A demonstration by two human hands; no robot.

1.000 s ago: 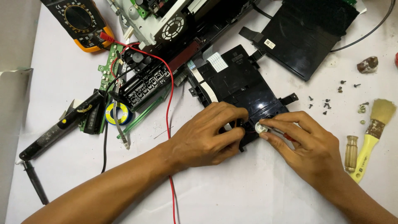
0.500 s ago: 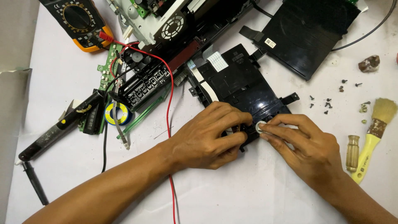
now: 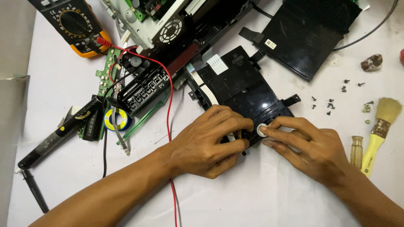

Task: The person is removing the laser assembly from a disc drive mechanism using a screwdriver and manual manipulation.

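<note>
The left hand (image 3: 208, 141) lies curled over the near end of a glossy black plastic assembly (image 3: 246, 94), its fingers bent down onto that edge and hiding whatever sits beneath them; whether they pinch anything cannot be told. The right hand (image 3: 313, 147) meets it from the other side, thumb and forefinger closed narrowly on a small white round part (image 3: 261, 130) at the assembly's near corner; most of that part is covered by the fingertips, so its shape is hard to make out. The assembly rests on the white table (image 3: 261, 193), near its middle, tilted diagonally, with a white flat ribbon and a pale label on its far end. A red wire (image 3: 170, 105) runs under the left wrist toward the near edge. Toward the right edge lie a yellow-handled brush (image 3: 381, 128) and scattered screws (image 3: 330, 103); at the far left corner sits a multimeter (image 3: 75, 25), cut off by the frame; a black soldering iron (image 3: 59, 134) lies near the left edge.
</note>
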